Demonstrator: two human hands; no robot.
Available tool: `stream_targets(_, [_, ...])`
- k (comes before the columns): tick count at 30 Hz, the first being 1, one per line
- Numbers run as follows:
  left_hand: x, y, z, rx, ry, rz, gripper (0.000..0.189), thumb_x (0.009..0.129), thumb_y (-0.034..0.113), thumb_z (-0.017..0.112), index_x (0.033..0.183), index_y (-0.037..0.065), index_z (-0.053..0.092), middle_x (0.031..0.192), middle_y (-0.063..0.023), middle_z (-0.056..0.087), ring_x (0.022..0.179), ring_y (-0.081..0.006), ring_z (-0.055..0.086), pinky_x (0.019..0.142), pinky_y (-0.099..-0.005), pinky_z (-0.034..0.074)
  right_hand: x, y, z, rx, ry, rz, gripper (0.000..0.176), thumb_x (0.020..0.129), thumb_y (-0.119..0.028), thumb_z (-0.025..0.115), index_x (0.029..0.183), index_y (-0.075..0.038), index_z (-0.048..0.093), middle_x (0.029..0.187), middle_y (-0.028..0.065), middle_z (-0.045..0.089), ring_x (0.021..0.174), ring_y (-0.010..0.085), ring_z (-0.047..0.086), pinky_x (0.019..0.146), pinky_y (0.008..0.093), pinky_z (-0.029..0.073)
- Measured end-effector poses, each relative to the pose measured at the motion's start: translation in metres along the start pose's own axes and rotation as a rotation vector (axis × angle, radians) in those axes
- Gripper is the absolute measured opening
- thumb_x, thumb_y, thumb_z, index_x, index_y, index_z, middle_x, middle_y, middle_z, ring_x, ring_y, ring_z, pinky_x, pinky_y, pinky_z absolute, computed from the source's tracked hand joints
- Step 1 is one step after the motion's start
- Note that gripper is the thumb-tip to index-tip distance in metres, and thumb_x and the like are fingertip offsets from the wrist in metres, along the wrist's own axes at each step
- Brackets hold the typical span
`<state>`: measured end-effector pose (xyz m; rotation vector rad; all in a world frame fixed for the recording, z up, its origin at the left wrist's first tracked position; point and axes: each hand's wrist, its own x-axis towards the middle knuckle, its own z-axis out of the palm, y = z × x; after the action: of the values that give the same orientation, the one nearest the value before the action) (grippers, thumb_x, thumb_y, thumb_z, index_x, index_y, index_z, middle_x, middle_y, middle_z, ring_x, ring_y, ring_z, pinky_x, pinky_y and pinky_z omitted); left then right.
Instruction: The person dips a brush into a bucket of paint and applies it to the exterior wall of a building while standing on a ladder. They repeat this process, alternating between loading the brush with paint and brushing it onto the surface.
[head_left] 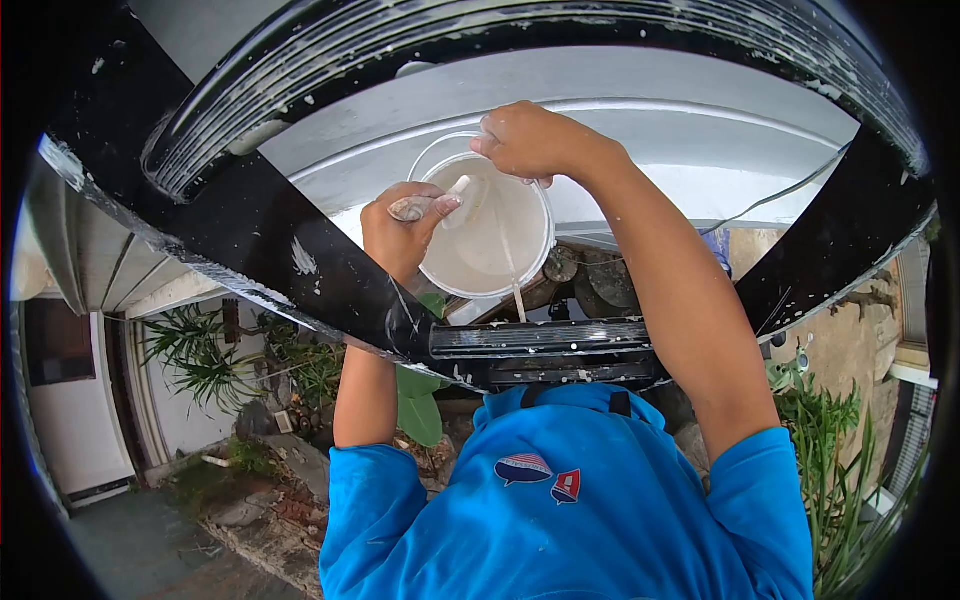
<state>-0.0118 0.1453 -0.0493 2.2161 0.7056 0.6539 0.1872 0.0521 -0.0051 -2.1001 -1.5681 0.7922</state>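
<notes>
A round white bucket (549,240) hangs between the rails of a black ladder, with pale paint (480,250) inside. My right hand (525,140) is closed at the bucket's upper right edge, by its thin wire handle (425,155). On the left, my left hand (398,228) grips a paint-smeared brush (409,208) over the bucket's left rim. The brush's pale end points toward the inside of the bucket. A thin pale strip runs down across the paint to the near rim. Whitish smears mark my fingers.
Paint-spattered ladder rungs cross above (520,30) and below (540,338) the bucket. Behind it is a pale, ridged surface (700,120). Far below are green plants (205,355), stones, a white door (85,430) at left and a tan wall (850,350) at right.
</notes>
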Motion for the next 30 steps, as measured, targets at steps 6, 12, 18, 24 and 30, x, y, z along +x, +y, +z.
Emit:
stream_targets(6, [-0.001, 0.001, -0.006, 0.094, -0.253, 0.464, 0.025, 0.067, 0.010, 0.081, 0.089, 0.003, 0.070, 0.092, -0.0106, 0.069, 0.081, -0.0270, 0.067, 0.071, -0.0329, 0.053, -0.001, 0.000, -0.001, 0.063, 0.032, -0.023, 0.044, 0.095, -0.025, 0.046, 0.067, 0.007, 0.058, 0.058, 0.0190, 0.058, 0.044, 0.0276, 0.059, 0.044, 0.0364, 0.051])
stream_targets(12, [0.005, -0.023, 0.001, 0.427, -0.228, 0.809, 0.019, 0.073, 0.010, 0.072, 0.092, 0.006, 0.069, 0.101, -0.0121, 0.067, 0.090, -0.0302, 0.066, 0.075, -0.0373, 0.055, -0.001, -0.001, -0.002, 0.008, 0.065, -0.014, 0.042, 0.096, -0.031, 0.045, 0.079, 0.005, 0.059, 0.064, 0.0180, 0.059, 0.051, 0.0263, 0.059, 0.052, 0.0379, 0.050])
stream_targets(18, [-0.004, -0.024, 0.016, 0.282, 0.038, 0.672, 0.019, 0.072, 0.003, 0.076, 0.089, 0.003, 0.069, 0.092, -0.0118, 0.069, 0.082, -0.0283, 0.068, 0.074, -0.0344, 0.055, 0.006, 0.008, 0.003, -0.036, 0.163, -0.080, 0.043, 0.096, -0.034, 0.046, 0.084, 0.005, 0.061, 0.076, 0.0220, 0.062, 0.074, 0.0341, 0.061, 0.072, 0.0436, 0.048])
stream_targets(24, [-0.010, -0.005, 0.016, 0.048, 0.306, 0.260, 0.012, 0.078, 0.007, 0.076, 0.086, -0.001, 0.070, 0.081, -0.0100, 0.070, 0.072, -0.0135, 0.065, 0.065, -0.0259, 0.051, 0.009, 0.009, 0.003, -0.071, 0.170, -0.078, 0.044, 0.095, -0.034, 0.045, 0.085, 0.006, 0.062, 0.080, 0.0229, 0.062, 0.078, 0.0385, 0.060, 0.075, 0.0443, 0.046])
stream_targets(30, [0.001, 0.000, 0.032, -0.051, 0.216, -0.047, 0.022, 0.081, 0.017, 0.075, 0.085, -0.004, 0.069, 0.068, -0.0071, 0.067, 0.060, -0.0102, 0.060, 0.056, -0.0220, 0.047, -0.002, -0.005, -0.006, 0.050, 0.115, -0.042, 0.042, 0.095, -0.032, 0.047, 0.081, 0.005, 0.060, 0.064, 0.0163, 0.058, 0.048, 0.0242, 0.056, 0.051, 0.0375, 0.048])
